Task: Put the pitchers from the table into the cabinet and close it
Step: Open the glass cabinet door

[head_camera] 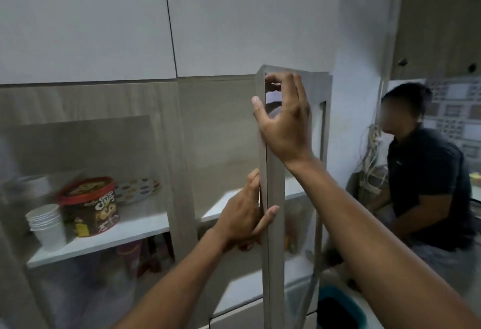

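A tall grey-framed glass cabinet door (273,224) stands swung out toward me, seen almost edge-on. My left hand (244,216) grips its front edge at mid height, thumb on the near face and fingers behind. My right hand (283,120) holds the same edge near the door's top, with the fingers curled over the frame. Behind the door lies the open cabinet compartment with a white shelf (221,206). No pitcher shows clearly; something blurred sits behind the glass.
Left compartment behind glass holds a stack of white cups (48,224), a red-lidded Choco Chips tub (89,206) and a dotted plate (136,188). A person in a dark shirt (426,185) stands at the right. A teal bin (338,310) sits low right.
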